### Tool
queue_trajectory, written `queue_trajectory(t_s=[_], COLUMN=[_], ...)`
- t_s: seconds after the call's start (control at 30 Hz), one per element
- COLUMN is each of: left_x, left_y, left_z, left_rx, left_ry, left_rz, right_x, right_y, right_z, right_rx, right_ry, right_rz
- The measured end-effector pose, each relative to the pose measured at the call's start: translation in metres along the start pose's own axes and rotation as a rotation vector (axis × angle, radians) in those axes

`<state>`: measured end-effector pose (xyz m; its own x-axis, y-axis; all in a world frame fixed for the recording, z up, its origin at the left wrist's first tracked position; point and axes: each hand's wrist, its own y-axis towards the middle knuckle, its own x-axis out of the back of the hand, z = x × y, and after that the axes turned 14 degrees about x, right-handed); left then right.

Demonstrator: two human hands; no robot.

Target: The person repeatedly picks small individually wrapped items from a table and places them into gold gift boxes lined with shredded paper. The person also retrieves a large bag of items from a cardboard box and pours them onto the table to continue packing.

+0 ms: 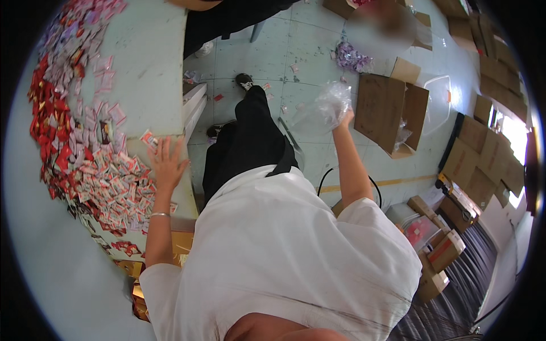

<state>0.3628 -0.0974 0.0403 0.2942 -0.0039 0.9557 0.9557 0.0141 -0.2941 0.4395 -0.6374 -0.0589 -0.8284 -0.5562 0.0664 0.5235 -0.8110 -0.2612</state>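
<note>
My left hand (165,160) is palm down over the edge of a pale table (140,81), fingers spread. One small white-and-red wrapped packet (148,138) lies at its fingertips; whether they touch it I cannot tell. Beside that hand, a heap of similar white-and-red packets (121,187) spreads across the tabletop. Beyond it run red shiny packets (49,115) and pink-and-white ones (91,123). My right hand (346,118), out to the side above the floor, grips a crumpled clear plastic bag (330,104). The bag's contents, if any, cannot be made out.
An open cardboard box (379,113) with clear plastic inside stands near my right hand. Purple packets (352,57) lie piled on the tiled floor (260,55), with scattered ones around. Another person's dark sleeve (239,17) reaches in at the top. Stacked cartons (477,149) line the right.
</note>
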Motion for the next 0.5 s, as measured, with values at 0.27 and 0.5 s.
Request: queue_trajectory(t_s=[0.27, 0.5], left_x=[0.022, 0.028], left_y=[0.011, 0.027], left_z=[0.045, -0.101], left_rx=[0.238, 0.102], left_ry=[0.036, -0.310], left_rz=[-0.103, -0.139], right_x=[-0.013, -0.056], right_y=[0.039, -0.043], right_z=[-0.045, 0.007], right_rx=[-0.083, -0.163], right_ry=[-0.195, -0.528], right_rz=[0.178, 0.736])
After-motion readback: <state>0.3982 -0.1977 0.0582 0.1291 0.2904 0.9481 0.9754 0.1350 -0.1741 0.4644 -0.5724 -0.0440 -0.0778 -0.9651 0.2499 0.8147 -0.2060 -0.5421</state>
